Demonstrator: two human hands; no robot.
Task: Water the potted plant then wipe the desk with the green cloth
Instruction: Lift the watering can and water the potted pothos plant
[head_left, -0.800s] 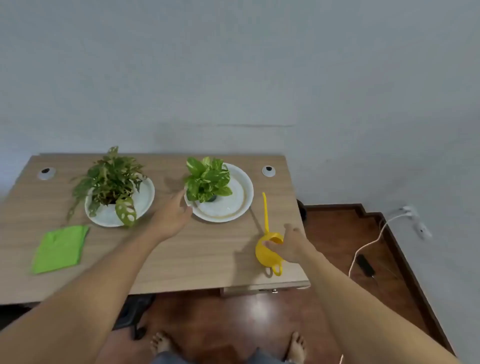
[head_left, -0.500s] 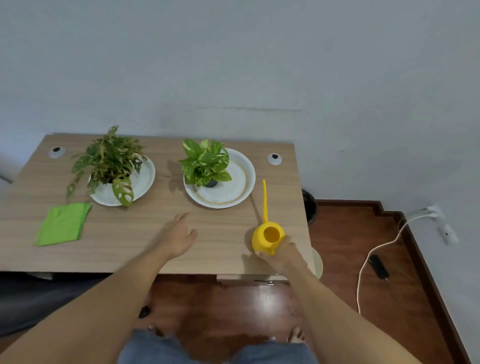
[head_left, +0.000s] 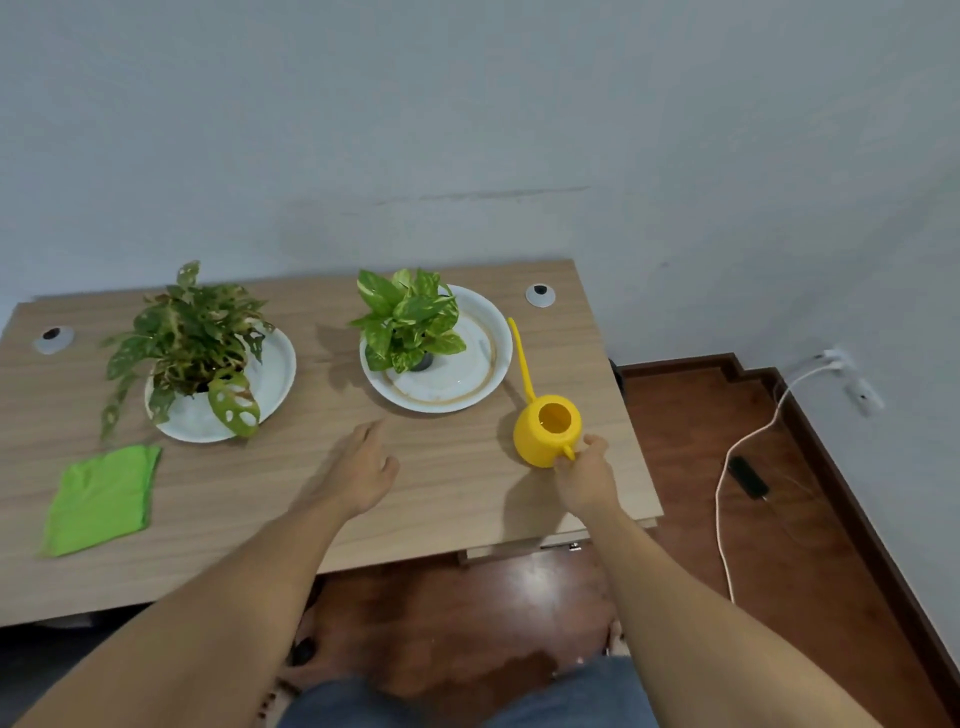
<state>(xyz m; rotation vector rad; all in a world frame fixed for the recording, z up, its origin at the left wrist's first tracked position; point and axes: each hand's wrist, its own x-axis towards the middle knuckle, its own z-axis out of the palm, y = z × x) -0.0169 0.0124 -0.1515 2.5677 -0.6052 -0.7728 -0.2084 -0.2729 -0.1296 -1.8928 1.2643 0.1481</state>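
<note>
A yellow watering can (head_left: 544, 434) with a long thin spout stands upright on the wooden desk (head_left: 467, 493), near its right edge. My right hand (head_left: 584, 478) grips its handle from the near side. A light-green potted plant (head_left: 408, 322) sits on a white plate (head_left: 483, 364) just left of the spout. A darker plant (head_left: 189, 338) sits on a second white plate (head_left: 275, 369) further left. The folded green cloth (head_left: 101, 499) lies flat at the desk's front left. My left hand (head_left: 363, 467) rests open on the desk between the plates and the front edge.
Two round cable grommets (head_left: 540, 295) (head_left: 53, 339) sit at the desk's back corners. A grey wall stands right behind the desk. On the wooden floor to the right lie a white cable (head_left: 727, 467) and a dark device (head_left: 747, 477).
My left hand has drawn back from the light-green plant's plate and lies on the desk. My right hand has set the watering can upright on the desk, still holding the handle.
</note>
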